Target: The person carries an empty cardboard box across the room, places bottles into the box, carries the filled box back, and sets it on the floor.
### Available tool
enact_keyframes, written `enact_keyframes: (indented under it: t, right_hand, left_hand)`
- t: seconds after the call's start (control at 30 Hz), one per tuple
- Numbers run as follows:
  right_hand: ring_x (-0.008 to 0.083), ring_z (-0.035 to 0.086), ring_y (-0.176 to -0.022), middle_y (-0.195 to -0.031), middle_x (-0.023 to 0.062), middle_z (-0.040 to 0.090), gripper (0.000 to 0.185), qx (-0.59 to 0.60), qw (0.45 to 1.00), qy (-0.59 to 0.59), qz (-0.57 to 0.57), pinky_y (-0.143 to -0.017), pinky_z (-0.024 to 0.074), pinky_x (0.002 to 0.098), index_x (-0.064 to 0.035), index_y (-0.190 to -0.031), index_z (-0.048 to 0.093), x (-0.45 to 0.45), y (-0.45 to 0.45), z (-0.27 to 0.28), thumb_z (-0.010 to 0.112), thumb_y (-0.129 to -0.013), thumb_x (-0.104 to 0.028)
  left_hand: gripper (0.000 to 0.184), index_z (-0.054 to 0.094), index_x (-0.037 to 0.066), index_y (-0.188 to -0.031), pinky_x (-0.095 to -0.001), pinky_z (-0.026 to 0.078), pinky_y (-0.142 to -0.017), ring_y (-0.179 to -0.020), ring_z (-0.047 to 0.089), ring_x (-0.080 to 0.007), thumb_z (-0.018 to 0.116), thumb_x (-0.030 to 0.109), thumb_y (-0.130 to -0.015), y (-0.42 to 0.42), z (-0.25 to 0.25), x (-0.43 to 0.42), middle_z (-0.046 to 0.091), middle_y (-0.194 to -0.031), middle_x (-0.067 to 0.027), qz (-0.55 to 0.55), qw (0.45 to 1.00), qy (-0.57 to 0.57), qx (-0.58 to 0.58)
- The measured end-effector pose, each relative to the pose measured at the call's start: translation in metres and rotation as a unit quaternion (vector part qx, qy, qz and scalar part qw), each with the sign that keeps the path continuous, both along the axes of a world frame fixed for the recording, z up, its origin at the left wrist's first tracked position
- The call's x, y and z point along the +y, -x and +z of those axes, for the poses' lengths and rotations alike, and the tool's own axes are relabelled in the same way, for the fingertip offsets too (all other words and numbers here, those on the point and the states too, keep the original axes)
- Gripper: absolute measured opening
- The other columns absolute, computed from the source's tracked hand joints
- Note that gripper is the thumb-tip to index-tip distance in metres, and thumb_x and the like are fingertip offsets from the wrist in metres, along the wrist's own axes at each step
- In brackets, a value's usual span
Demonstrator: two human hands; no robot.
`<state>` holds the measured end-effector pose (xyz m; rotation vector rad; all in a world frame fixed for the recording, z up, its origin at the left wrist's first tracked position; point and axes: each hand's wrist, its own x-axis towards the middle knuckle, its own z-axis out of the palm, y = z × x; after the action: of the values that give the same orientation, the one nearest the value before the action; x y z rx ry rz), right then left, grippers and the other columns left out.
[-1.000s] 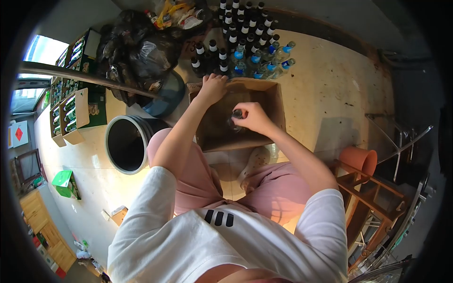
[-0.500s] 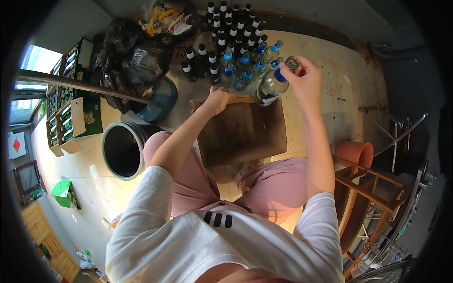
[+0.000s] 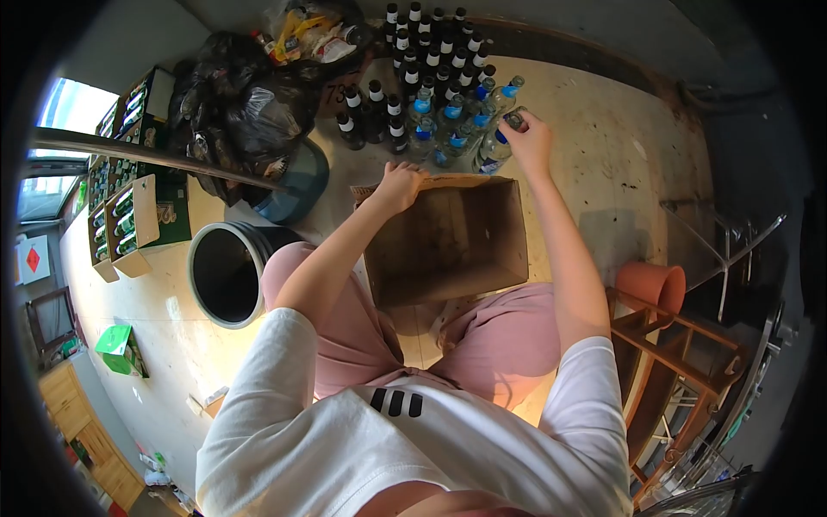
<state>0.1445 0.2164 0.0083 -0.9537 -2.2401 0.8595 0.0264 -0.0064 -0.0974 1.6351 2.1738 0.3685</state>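
Observation:
My right hand has its fingers closed round the neck of a clear glass bottle with a blue label. That bottle is upright beside several other clear bottles with blue labels, just past the far right corner of an open cardboard box. On the box's far rim, my left hand is closed over the cardboard edge. The inside of the box shows bare brown walls and floor. Behind the clear bottles stand several dark bottles with white neck labels.
Black garbage bags fill the back left, above a blue tub. A grey bucket stands left of my knee. Crates of bottles line the left wall. An orange pot and a wooden frame are at the right.
My right hand has moved the bottle away from me, from above the box's far right corner to beside the other clear bottles. My left hand stays on the box rim.

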Motion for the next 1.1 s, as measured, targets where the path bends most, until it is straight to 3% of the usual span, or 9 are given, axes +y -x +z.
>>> enact_keyframes:
  t: [0.1,0.23,0.3,0.63,0.7,0.93,1.0,1.03,1.1]
  right_hand:
    - [0.0190,0.047,-0.047,-0.051,0.0074,0.048,0.025,-0.055,0.998,0.009,0.001,-0.048,0.0387,0.0328,-0.0026,-0.074,0.062,0.009,-0.005,-0.029,0.072,-0.065,-0.023]
    - [0.0202,0.050,-0.049,-0.052,0.0082,0.051,0.025,-0.056,0.998,0.040,0.012,-0.050,0.0406,0.0329,-0.0032,-0.078,0.065,0.018,-0.015,-0.060,0.073,-0.064,-0.023]
    - [0.0208,0.052,-0.050,-0.055,0.0088,0.054,0.028,-0.086,0.995,0.052,0.017,-0.052,0.0418,0.0327,-0.0035,-0.085,0.066,0.022,-0.017,-0.070,0.072,-0.064,-0.022]
    - [0.0163,0.053,-0.059,-0.066,0.0065,0.058,0.026,-0.064,0.995,0.072,-0.011,-0.059,0.0447,0.0290,-0.0054,-0.091,0.063,0.044,-0.019,-0.114,0.072,-0.070,-0.017]
    - [0.0218,0.060,-0.064,-0.071,0.0115,0.062,0.029,-0.051,0.996,0.070,-0.019,-0.063,0.0466,0.0324,-0.0057,-0.091,0.063,0.050,-0.021,-0.125,0.073,-0.067,-0.017]
    - [0.0239,0.063,-0.074,-0.080,0.0115,0.065,0.031,-0.080,0.992,0.089,-0.036,-0.067,0.0485,0.0326,-0.0042,-0.089,0.061,0.047,-0.032,-0.116,0.075,-0.067,-0.021]
    - [0.0246,0.064,-0.076,-0.083,0.0143,0.065,0.043,-0.310,0.946,-0.031,-0.085,-0.068,0.0500,0.0318,0.0008,-0.091,0.060,0.041,-0.039,-0.107,0.075,-0.068,-0.032]
    - [0.0246,0.064,-0.076,-0.083,0.0143,0.065,0.043,-0.312,0.945,-0.031,-0.089,-0.068,0.0500,0.0318,0.0008,-0.091,0.060,0.036,-0.043,-0.092,0.075,-0.068,-0.032]
    - [0.0269,0.065,-0.074,-0.085,0.0193,0.065,0.059,-0.510,0.850,0.114,0.071,-0.067,0.0516,0.0340,0.0062,-0.095,0.058,0.034,-0.050,-0.064,0.073,-0.068,-0.044]
  left_hand:
    - [0.043,0.056,0.011,-0.111,-0.0446,0.031,-0.088,-0.101,0.053,-0.0302,0.056,0.001,-0.070,0.002,-0.001,-0.003,0.061,-0.097,-0.0129,-0.001,0.999,0.023,0.036]
    - [0.035,0.059,0.014,-0.102,-0.0467,0.032,-0.089,-0.086,0.060,-0.0300,0.050,0.001,-0.071,0.005,-0.009,-0.001,0.063,-0.084,-0.0091,-0.008,0.999,0.037,0.028]
    - [0.032,0.061,0.015,-0.098,-0.0418,0.032,-0.086,-0.076,0.061,-0.0287,0.048,0.002,-0.073,0.005,-0.008,-0.001,0.064,-0.077,-0.0085,-0.020,0.998,0.015,0.049]
    - [0.034,0.061,0.016,-0.101,-0.0384,0.031,-0.085,-0.079,0.061,-0.0258,0.049,0.001,-0.073,0.005,0.002,-0.003,0.064,-0.080,-0.0063,-0.017,0.998,0.016,0.055]
    - [0.042,0.061,0.014,-0.111,-0.0374,0.031,-0.088,-0.079,0.059,-0.0279,0.050,0.000,-0.073,0.004,0.010,-0.003,0.063,-0.074,-0.0094,-0.014,0.997,0.050,0.049]
    - [0.036,0.061,0.012,-0.106,-0.0385,0.032,-0.087,-0.079,0.059,-0.0293,0.051,0.002,-0.073,0.002,0.009,0.001,0.062,-0.076,-0.0101,-0.009,0.998,0.047,0.045]
    - [0.033,0.060,0.011,-0.104,-0.0399,0.033,-0.086,-0.079,0.059,-0.0309,0.052,0.003,-0.073,0.006,0.002,0.002,0.062,-0.076,-0.0111,0.006,0.999,0.034,0.015]
    - [0.033,0.060,0.011,-0.104,-0.0399,0.033,-0.086,-0.079,0.059,-0.0309,0.052,0.003,-0.073,0.005,0.004,0.003,0.062,-0.076,-0.0111,0.003,0.999,0.033,0.013]
    - [0.030,0.060,0.010,-0.101,-0.0408,0.033,-0.084,-0.079,0.058,-0.0321,0.052,0.003,-0.072,0.004,0.006,0.007,0.062,-0.076,-0.0119,0.014,0.999,0.040,0.009]
